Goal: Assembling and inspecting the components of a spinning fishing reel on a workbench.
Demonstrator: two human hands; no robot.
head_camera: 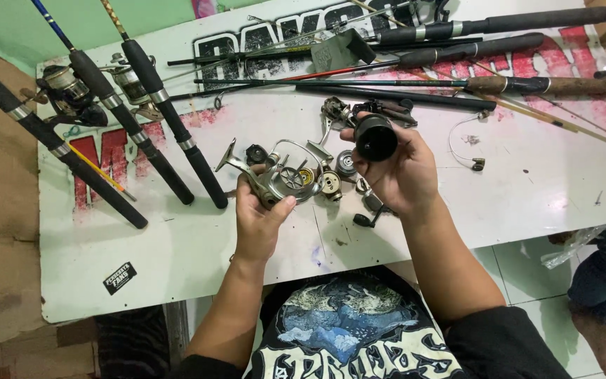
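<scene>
1. My left hand (259,214) grips a silver metal spinning-reel body (275,179), its fingers hiding the underside.
2. My right hand (395,172) clasps a round black reel spool (375,137) just above the white table (177,245); the palm covers its rear.
3. Small loose reel parts (331,184) lie between both hands, too jumbled to identify singly.
4. Black fishing rods (170,126) run off the top edge.
</scene>
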